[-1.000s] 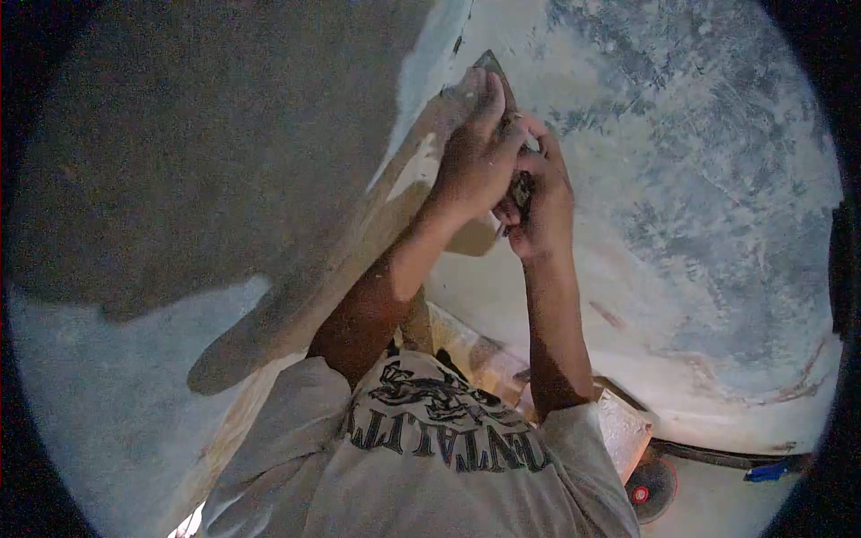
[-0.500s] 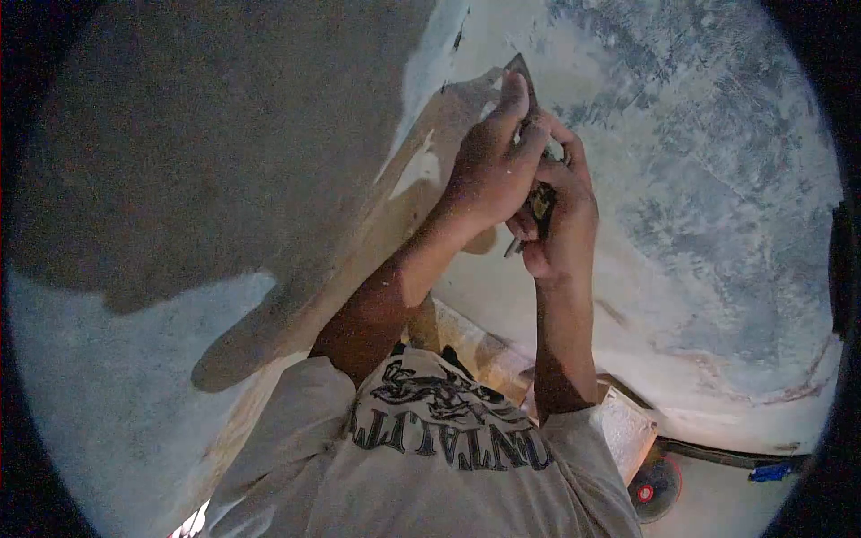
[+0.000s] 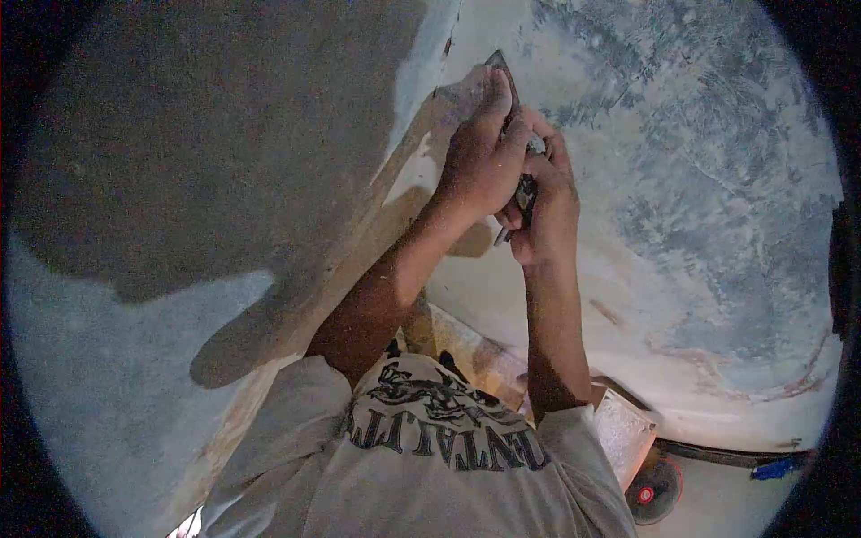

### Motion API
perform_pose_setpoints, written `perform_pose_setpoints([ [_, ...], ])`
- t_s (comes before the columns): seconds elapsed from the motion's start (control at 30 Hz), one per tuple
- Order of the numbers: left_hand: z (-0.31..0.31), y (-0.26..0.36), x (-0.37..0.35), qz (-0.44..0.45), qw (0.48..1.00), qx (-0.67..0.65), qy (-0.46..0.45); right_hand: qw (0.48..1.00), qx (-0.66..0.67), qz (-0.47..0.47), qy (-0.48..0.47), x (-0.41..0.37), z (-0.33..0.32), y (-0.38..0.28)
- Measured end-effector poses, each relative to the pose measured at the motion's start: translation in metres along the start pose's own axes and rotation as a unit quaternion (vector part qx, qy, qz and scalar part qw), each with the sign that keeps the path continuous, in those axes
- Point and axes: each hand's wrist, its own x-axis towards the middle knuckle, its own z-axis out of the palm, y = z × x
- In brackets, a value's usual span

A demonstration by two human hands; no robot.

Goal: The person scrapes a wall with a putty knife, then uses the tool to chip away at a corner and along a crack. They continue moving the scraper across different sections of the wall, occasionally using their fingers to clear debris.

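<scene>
Both hands are closed round a dark hand tool (image 3: 526,191) with a flat, pointed end. My left hand (image 3: 484,148) wraps the upper part, its thumb lying along the plate just below the tip. Lower down and to the right, my right hand (image 3: 552,193) grips the body, where dark and light parts show between the fingers. A short thin stub sticks out below the hands. The tip overlaps a pale curved panel (image 3: 583,224) near its left border. Much of the tool is hidden by my fingers, and I cannot tell its exact kind.
Patchy grey scuffed areas (image 3: 708,152) cover the panel's right side. A large grey surface (image 3: 117,359), mostly in shadow, fills the left. At the lower right are a round dark disc (image 3: 659,491) with a red centre, a blue object (image 3: 776,469) and a pale box-like piece (image 3: 628,430).
Both hands and the tool have shifted slightly left in view, the right hand also a little upward. The grip on the tool looks the same.
</scene>
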Motion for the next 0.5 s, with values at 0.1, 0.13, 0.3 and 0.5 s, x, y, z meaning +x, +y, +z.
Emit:
perform_pose_setpoints([
  [0.1,0.008,-0.008,-0.012,0.047,0.999,0.017,0.011,1.0,-0.002,-0.007,0.018,-0.008,0.002,0.001],
  [0.13,0.011,-0.014,-0.012,0.081,0.995,0.042,0.03,0.999,-0.025,-0.006,0.025,-0.009,0.001,0.001],
  [0.3,-0.002,-0.03,-0.009,0.05,0.998,0.04,0.023,1.0,-0.018,-0.002,0.019,0.008,-0.001,0.026],
  [0.5,-0.009,-0.032,-0.018,0.043,0.999,0.016,-0.029,0.998,-0.028,-0.002,0.062,-0.015,0.014,0.03],
])
